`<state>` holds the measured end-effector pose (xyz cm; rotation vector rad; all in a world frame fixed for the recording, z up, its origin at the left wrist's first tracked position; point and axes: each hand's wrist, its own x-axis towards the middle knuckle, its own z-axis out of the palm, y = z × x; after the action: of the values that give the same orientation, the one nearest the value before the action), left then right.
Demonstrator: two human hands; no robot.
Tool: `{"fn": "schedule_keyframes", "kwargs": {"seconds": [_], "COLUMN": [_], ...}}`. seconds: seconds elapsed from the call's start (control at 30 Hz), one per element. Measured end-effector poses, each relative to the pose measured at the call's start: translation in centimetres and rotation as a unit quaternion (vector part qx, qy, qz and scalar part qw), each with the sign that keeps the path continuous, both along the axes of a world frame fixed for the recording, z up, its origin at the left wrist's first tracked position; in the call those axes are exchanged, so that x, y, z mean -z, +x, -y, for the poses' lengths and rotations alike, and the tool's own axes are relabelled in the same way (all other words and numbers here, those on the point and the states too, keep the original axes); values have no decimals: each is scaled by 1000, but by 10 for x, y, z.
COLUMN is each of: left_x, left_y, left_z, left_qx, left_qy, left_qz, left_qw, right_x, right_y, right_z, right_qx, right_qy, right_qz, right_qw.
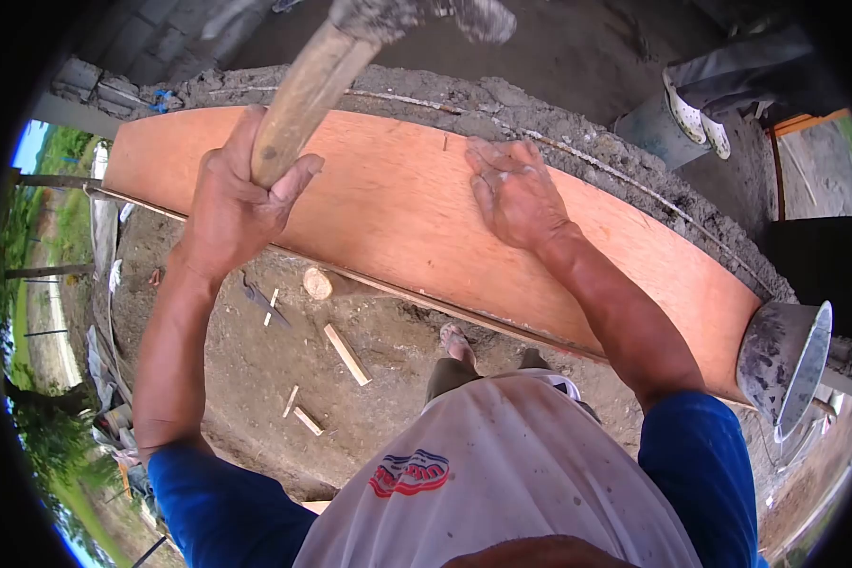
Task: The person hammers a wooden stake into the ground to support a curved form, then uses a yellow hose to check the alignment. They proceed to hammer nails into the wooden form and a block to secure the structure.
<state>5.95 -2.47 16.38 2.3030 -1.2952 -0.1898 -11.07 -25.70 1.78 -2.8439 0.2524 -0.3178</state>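
My left hand (pixel 241 199) is wrapped round the lower end of the wooden handle of a hammer (pixel 317 90). The hammer is raised over the panel, its mortar-crusted head at the top edge of view, partly cut off and blurred. Below it, a long reddish plywood panel (pixel 379 199) lies across a rough mortar wall top. My right hand (pixel 516 194) rests on the panel's far side, fingers bent and dusted with grey; what they hold, if anything, is hidden. A thin nail-like piece (pixel 445 142) shows just left of that hand.
A metal bucket (pixel 786 364) stands at the panel's right end. Another bucket (pixel 667 128) is beyond the wall, near a person's light shoes (pixel 696 118). On the dirt floor are a log end (pixel 318 283), wood offcuts (pixel 347 355) and a dark tool (pixel 263 301). A rod (pixel 615 161) runs along the mortar.
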Motion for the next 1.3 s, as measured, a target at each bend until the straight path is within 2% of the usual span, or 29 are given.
{"fn": "schedule_keyframes", "kwargs": {"seconds": [0.07, 0.17, 0.27, 0.33, 0.43, 0.5, 0.53, 0.6, 0.7, 0.77, 0.83, 0.87, 0.97, 1.0, 1.1, 1.17, 1.23, 1.3], "left_x": [24, 26, 1, -4, 31, 55, 52, 22, -4, 2, 35, 48, 34, 17, -4, 4, 41, 50], "left_y": [15, 19, 9, 13, 28, 35, 40, 21, 19, 25, 34, 33, 41, 29, 23, 23, 32, 41], "left_z": [6, 2, 5, 1, 9, 5, 6, 10, 7, 5, 3, 9, 9, 12, 11, 12, 9, 7], "left_qx": [27, 2, -1, -68, 21, 50, 50, -11, -91, -66, 25, 28, 36, 16, -5, -67, 1, 21], "left_qy": [213, 139, -64, -104, -68, 136, 136, 87, -43, -37, 72, 166, 110, 67, -171, -10, 190, 156], "left_qz": [75, 51, -13, -86, 9, 115, 112, 32, -42, -37, 24, 73, 93, 37, -38, -35, 60, 106], "left_qw": [974, 989, 998, 989, 997, 983, 983, 996, 994, 996, 997, 983, 989, 997, 984, 997, 980, 982], "right_x": [-2, -3, -1, 3, 3, 1, -1, 1, 2, 4, 2, 2, 0, -1, -1, 4, 5, 2], "right_y": [2, 7, 3, 0, -1, 0, 7, -1, -1, -1, -1, -1, 0, 0, 0, 0, 0, 1], "right_z": [2, 4, 3, 0, 1, -2, 3, -2, 0, 1, 2, 1, 1, -1, 0, 3, 3, 3], "right_qx": [7, 9, 8, 2, 6, 8, 10, 9, 5, 5, 7, 7, 12, 8, 7, 2, 1, 3], "right_qy": [2, -14, -14, -5, -3, -5, -12, -7, -10, -2, -4, -6, -5, -2, -6, 4, 13, 22], "right_qz": [-3, 13, 15, 8, 9, 12, 25, 17, 2, -2, -5, -8, -2, -1, -4, 0, 4, 3], "right_qw": [1000, 1000, 1000, 1000, 1000, 1000, 1000, 1000, 1000, 1000, 1000, 1000, 1000, 1000, 1000, 1000, 1000, 1000]}}
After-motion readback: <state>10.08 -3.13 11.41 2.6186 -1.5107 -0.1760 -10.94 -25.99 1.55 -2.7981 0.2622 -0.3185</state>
